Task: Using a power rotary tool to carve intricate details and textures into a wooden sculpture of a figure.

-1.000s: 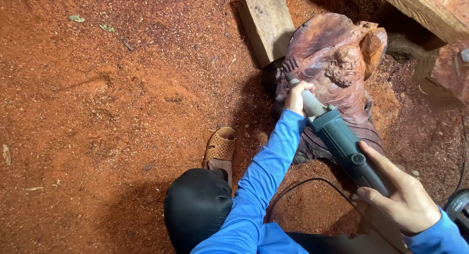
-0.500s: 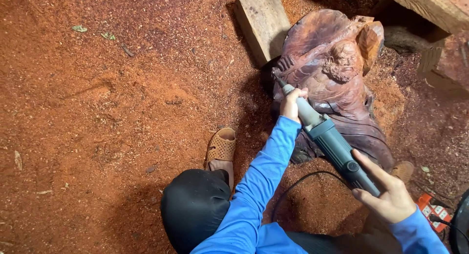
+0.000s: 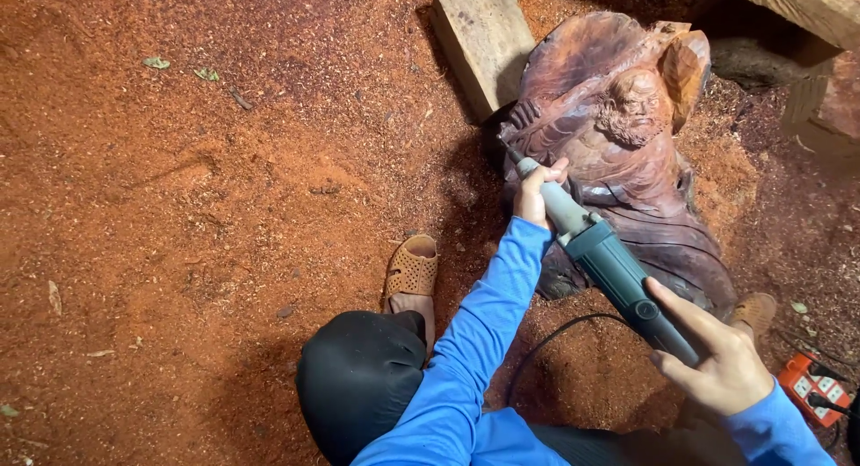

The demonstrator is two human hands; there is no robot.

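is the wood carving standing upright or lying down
Lying down: the carving rests lengthwise on the sawdust ground, its carved front turned up toward the camera.

A large reddish-brown carved wooden figure (image 3: 627,161) lies on the sawdust-covered floor (image 3: 224,206), its upper left edge touching a pale rectangular wooden block (image 3: 484,36). A grey-green elongated power grinder (image 3: 600,260) rests against the carving's left side, left hand (image 3: 537,193) at its front, right hand (image 3: 717,363) at its rear. A tan perforated sandal (image 3: 410,273) lies left of the carving; an orange boxy power strip (image 3: 811,385) sits at lower right.
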